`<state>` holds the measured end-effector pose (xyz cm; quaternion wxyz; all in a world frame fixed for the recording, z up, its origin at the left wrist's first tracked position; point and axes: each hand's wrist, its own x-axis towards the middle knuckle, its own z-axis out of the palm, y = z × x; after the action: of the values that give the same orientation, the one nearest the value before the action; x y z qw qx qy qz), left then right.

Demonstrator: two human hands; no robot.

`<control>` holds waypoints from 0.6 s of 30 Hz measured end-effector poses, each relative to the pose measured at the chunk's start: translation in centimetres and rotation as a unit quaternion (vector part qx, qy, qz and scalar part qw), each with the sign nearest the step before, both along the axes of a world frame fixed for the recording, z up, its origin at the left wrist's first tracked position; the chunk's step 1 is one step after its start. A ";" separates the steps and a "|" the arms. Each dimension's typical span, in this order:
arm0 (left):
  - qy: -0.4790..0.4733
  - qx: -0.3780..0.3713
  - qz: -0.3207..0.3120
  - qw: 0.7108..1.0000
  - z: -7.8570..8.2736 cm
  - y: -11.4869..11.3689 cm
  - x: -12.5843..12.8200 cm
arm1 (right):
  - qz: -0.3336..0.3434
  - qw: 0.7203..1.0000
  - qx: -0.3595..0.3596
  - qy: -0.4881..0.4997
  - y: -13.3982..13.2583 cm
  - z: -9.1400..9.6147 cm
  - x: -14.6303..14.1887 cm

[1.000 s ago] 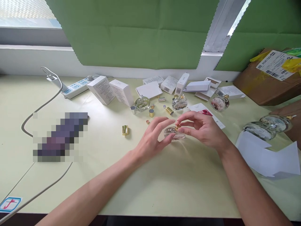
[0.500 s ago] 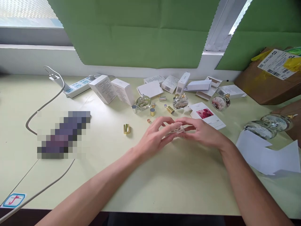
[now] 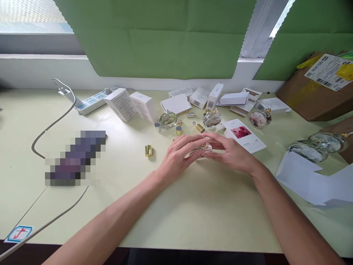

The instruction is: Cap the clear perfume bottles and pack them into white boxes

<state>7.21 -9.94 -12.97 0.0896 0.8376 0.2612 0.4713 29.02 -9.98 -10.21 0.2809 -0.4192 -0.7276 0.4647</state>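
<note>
A small round clear glass perfume bottle [image 3: 203, 149] with a gold neck sits low over the pale green table [image 3: 176, 206], between my two hands. My left hand [image 3: 179, 156] curls its fingers round the bottle's left side. My right hand [image 3: 231, 152] closes on its right side, fingertips near the gold top. Most of the bottle is hidden by my fingers. A loose gold cap [image 3: 148, 151] lies left of my left hand.
Behind my hands lie other round bottles [image 3: 168, 119] [image 3: 211, 119] [image 3: 259, 118], small caps, a printed card [image 3: 244, 135] and several white boxes [image 3: 121, 104]. A power strip [image 3: 89, 102] and cable are at left. Two bottles [image 3: 309, 151], white paper and a cardboard parcel [image 3: 317, 92] are at right.
Both hands have lowered the bottle toward the table and shifted slightly away from me. My right fingers, earlier pinching the gold top, now wrap the bottle's side.
</note>
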 end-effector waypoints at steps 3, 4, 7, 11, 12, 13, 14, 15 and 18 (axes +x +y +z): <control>0.006 0.005 -0.003 1.000 0.0 0.2 -0.1 | 0.001 1.000 0.004 0.002 0.1 -0.1 0.1; 0.007 0.005 -0.004 1.000 0.0 0.2 -0.1 | 0.001 1.000 0.007 0.002 0.1 -0.1 0.1; 0.006 0.007 -0.006 1.000 -0.1 0.4 -0.1 | 0.001 1.000 0.009 0.005 0.0 -0.2 0.1; 0.013 0.006 -0.008 1.000 -0.1 0.5 -0.3 | 0.000 1.000 0.006 0.006 -0.1 -0.2 0.1; 0.015 0.006 -0.009 1.000 0.0 0.5 -0.3 | -0.001 1.000 0.005 0.006 -0.1 -0.2 0.1; 0.017 0.006 -0.009 1.000 0.0 0.5 -0.3 | -0.001 1.000 0.004 0.006 -0.1 -0.2 0.1; 0.020 0.005 -0.009 1.000 0.0 0.6 -0.3 | -0.001 1.000 0.002 0.008 -0.1 -0.1 0.1; 0.022 0.005 -0.009 1.000 0.1 0.6 -0.3 | -0.001 1.000 0.001 0.010 -0.1 -0.1 0.1; 0.027 0.007 -0.010 1.000 0.0 0.7 -0.4 | 0.004 1.000 0.001 0.017 0.0 -0.1 0.0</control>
<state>6.84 -9.29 -12.93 0.0816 0.8534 0.2521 0.4489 29.05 -10.03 -10.30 0.2919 -0.4084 -0.7246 0.4722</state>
